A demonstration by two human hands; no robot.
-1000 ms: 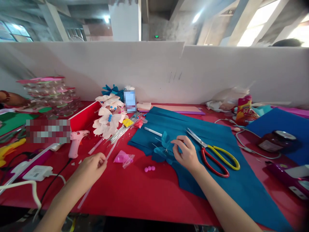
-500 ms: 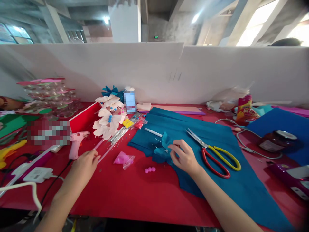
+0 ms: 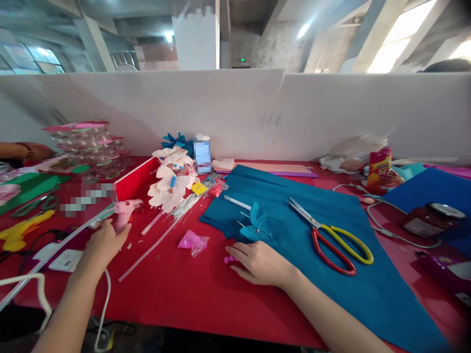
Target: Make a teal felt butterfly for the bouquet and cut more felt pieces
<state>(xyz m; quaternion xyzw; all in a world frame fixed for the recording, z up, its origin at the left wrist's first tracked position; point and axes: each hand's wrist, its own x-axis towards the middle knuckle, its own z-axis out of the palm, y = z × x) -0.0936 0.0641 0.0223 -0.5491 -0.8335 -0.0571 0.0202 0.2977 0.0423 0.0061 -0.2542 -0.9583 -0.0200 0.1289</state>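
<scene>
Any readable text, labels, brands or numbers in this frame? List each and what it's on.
No text reads clearly.
Red snack bag: yellow lettering, too blurred to read.
Jar label: too small.
Green sign on the far wall: too small.
White adapter print: too small.
Red box and bottle: label areas pixelated.

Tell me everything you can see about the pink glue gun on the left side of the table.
The glue gun is pale pink and looks like plastic, with a short barrel and a small tip pointing right, toward the cream paper flowers. It lies on the red table, left of the blue cloth. The left hand grips its handle, hiding the trigger. A white cord trails from under the hand; whether it is the gun's cannot be told.
</scene>
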